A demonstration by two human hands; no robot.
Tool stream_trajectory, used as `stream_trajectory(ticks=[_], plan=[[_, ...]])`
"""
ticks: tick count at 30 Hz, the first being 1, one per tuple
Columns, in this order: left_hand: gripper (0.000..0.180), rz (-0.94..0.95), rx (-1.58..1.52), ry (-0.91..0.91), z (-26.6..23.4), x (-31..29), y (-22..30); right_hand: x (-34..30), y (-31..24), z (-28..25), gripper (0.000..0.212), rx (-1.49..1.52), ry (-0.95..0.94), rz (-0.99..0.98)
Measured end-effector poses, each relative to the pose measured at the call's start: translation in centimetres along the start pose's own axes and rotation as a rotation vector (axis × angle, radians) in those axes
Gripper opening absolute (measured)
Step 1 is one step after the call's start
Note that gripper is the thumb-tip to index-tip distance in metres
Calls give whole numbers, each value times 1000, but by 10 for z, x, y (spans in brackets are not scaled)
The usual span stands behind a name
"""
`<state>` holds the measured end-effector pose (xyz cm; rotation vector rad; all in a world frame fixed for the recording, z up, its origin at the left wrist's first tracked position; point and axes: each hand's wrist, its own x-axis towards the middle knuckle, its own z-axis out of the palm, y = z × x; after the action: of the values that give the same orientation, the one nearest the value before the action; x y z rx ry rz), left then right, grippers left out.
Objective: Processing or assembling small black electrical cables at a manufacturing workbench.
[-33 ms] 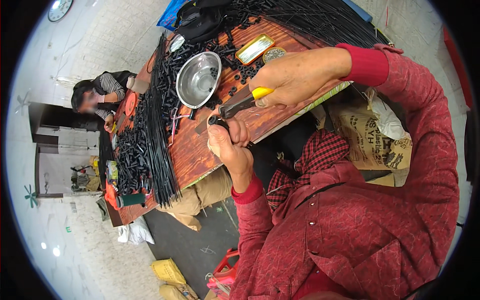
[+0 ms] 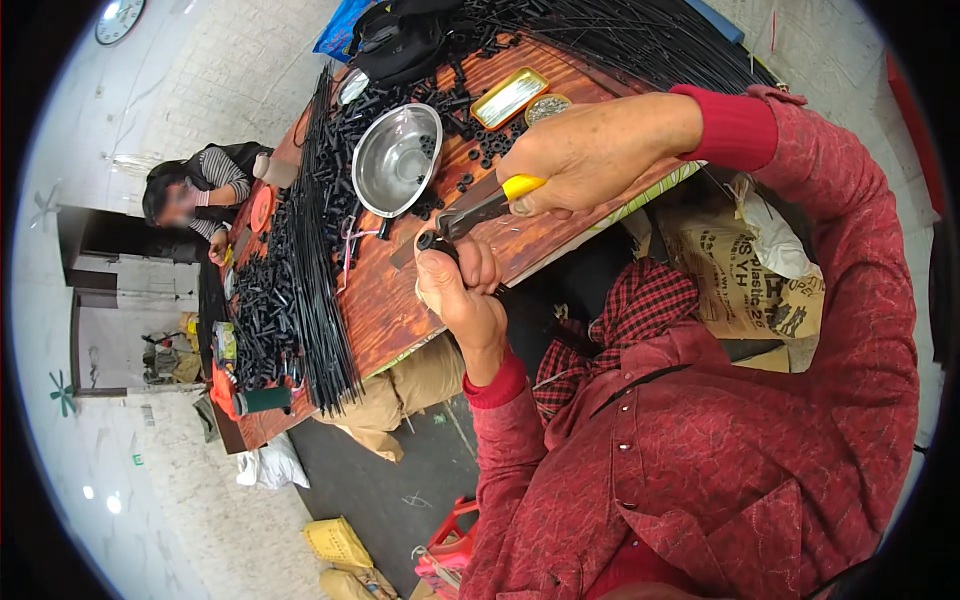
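My left hand (image 2: pixel 462 295) is closed round a short black plastic tube (image 2: pixel 437 243), its open end pointing up past my thumb. In my right hand (image 2: pixel 590 150) is a pair of pliers (image 2: pixel 480 212) with yellow grips, held in a closed fist. The metal jaws meet the tube's upper end beside my left fingers; whether they pinch anything small there I cannot make out. Both hands are above the near edge of the reddish wooden table (image 2: pixel 390 320). Just beyond them stands a steel bowl (image 2: pixel 398 160) with a few black pieces inside.
Heaps of short black tubes (image 2: pixel 265 310) and a bundle of long black rods (image 2: pixel 318 270) cover the table's left side. A yellow-rimmed tray (image 2: pixel 510 98) and a round tin of small metal parts (image 2: pixel 547 108) sit behind my right hand. A co-worker (image 2: pixel 205 185) sits at the far left.
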<state>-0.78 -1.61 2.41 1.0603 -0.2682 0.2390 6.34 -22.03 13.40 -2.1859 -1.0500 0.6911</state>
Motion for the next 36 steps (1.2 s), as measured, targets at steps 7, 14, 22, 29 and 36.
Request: stream_trajectory(ticks=[7, 14, 22, 29, 36], plan=[[46, 63, 130, 10, 15, -3, -4, -2, 4, -2, 23, -60, -12, -43], [45, 159, 368, 151, 27, -6, -9, -9, -3, 10, 23, -273, 130, -70], [47, 161, 411, 120, 21, -8, -5, -11, -15, 16, 22, -402, 181, -38], [55, -10, 14, -81, 5, -3, 4, -7, 9, 27, 26, 320, -54, 27], [69, -99, -126, -120, -9, 3, 5, 1, 51, 49, 25, 509, -8, 5]])
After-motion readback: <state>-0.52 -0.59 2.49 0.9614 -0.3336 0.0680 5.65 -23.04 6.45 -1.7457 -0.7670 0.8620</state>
